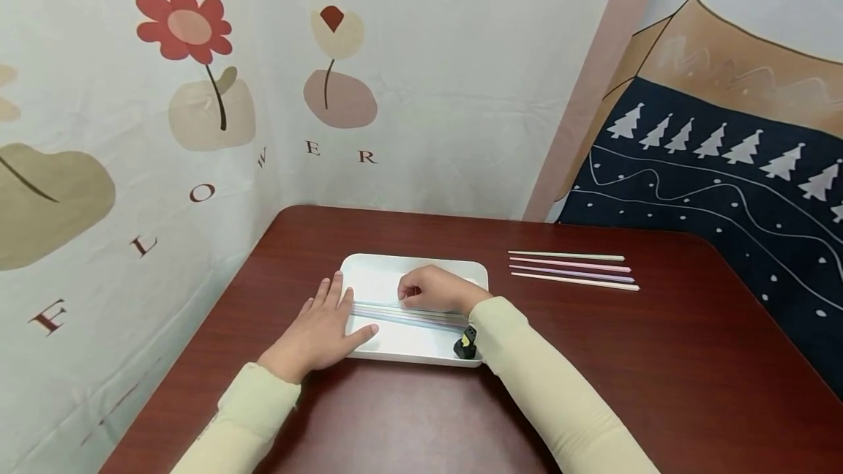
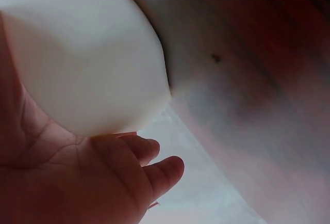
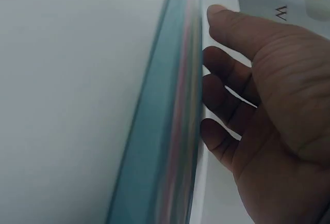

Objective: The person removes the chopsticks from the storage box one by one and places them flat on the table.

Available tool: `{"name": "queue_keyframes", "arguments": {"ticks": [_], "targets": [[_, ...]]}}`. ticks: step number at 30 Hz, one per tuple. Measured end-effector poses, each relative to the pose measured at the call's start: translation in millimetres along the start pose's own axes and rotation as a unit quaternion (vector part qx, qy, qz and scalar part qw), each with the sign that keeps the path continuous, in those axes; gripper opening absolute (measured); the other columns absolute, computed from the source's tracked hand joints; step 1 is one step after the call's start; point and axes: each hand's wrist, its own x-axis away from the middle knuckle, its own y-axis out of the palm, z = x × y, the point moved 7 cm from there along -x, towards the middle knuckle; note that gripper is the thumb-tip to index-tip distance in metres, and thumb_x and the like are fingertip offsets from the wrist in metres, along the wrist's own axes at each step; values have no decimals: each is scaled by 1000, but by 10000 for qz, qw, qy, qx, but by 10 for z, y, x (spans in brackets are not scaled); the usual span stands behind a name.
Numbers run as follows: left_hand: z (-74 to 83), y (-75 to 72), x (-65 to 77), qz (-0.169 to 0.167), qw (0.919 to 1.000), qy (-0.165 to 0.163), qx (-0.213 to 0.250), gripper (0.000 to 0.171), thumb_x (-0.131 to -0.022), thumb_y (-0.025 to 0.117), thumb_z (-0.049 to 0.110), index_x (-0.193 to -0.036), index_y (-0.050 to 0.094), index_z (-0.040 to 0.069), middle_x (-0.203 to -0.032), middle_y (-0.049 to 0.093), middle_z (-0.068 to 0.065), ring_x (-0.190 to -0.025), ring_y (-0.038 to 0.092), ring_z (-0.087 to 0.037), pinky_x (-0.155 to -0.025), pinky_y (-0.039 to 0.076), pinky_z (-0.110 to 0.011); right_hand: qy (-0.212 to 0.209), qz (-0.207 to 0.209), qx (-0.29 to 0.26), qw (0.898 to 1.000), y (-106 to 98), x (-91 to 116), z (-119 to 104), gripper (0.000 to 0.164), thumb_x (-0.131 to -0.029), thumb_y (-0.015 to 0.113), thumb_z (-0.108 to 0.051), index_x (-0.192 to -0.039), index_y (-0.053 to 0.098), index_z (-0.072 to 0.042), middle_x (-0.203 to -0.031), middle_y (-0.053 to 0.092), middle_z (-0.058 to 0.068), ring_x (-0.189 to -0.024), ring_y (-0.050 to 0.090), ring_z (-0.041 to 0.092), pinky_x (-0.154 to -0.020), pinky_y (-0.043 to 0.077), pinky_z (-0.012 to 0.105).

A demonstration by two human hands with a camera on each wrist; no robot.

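A long, narrow blue case or sleeve (image 1: 411,316) with several pastel chopsticks in it lies across the white tray (image 1: 408,348). My left hand (image 1: 323,328) rests spread over the tray's left edge, fingers straight, by the left end of the case. Its palm and part of the fingers show against the tray's rim in the left wrist view. My right hand (image 1: 437,290) is over the tray at the far side of the case. In the right wrist view, that hand's bent fingertips (image 3: 212,87) are at the case's long edge, with the thumb on the same side.
Inside the tray's near right corner stands a small black-and-yellow object (image 1: 465,343), close to my right sleeve. Several pastel chopsticks (image 1: 573,269) lie side by side on the brown table (image 1: 658,357), right of the tray. Printed curtains (image 1: 454,93) hang behind the table.
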Motion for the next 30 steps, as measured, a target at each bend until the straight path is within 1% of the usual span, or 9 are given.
{"name": "queue_keyframes", "arguments": {"ticks": [3,7,11,15,19,25,30], "targets": [[-3,4,3,29,10000,11,-28,94,-95,46,65,-148,34,-11,-161,7,-30,-146,9,-50,-110,23,-66,-119,-96,155,9998,26,-23,-12,13,-94,71,-16,-84,66,-23,-74,57,-10,-71,52,6,-68,45,22],[-15,3,2,70,9999,-19,-80,93,-96,46,64,-149,33,-10,-161,8,-29,-146,9,-49,-111,22,-66,-91,-125,278,9995,33,-28,-23,12,-95,69,-15,-85,67,-22,-74,57,-9,-72,51,6,-69,45,22],[-15,-6,-12,178,9998,15,-124,93,-96,45,65,-148,34,-11,-160,11,-31,-146,11,-50,-110,23,-65,-27,-45,353,9994,19,-18,-30,13,-97,66,-14,-86,68,-21,-75,57,-9,-71,51,7,-69,45,23],[-11,-7,-13,237,9996,46,-125,94,-96,44,66,-147,36,-11,-159,12,-32,-145,13,-50,-110,24,-66,-61,64,415,9991,3,-10,-50,15,-98,64,-12,-86,67,-20,-76,58,-8,-72,51,7,-69,44,23],[-15,0,-15,213,9997,40,-112,94,-95,44,67,-148,35,-11,-160,12,-31,-146,12,-50,-110,23,-65,-82,121,478,9988,3,-21,-55,13,-97,65,-12,-87,67,-20,-77,58,-8,-72,51,7,-70,44,23],[-18,-3,-10,228,9997,37,-106,93,-95,46,66,-147,36,-11,-160,12,-31,-146,13,-50,-110,23,-65,17,104,556,9984,20,-39,-38,11,-95,68,-14,-87,67,-21,-74,58,-9,-70,50,7,-68,45,23],[-24,-10,-3,199,9997,7,-117,93,-96,46,65,-148,35,-11,-160,11,-31,-146,13,-50,-110,23,-65,-31,190,721,9972,3,-39,-67,15,-96,65,-11,-86,65,-21,-74,56,-8,-71,50,8,-69,43,23]]}}
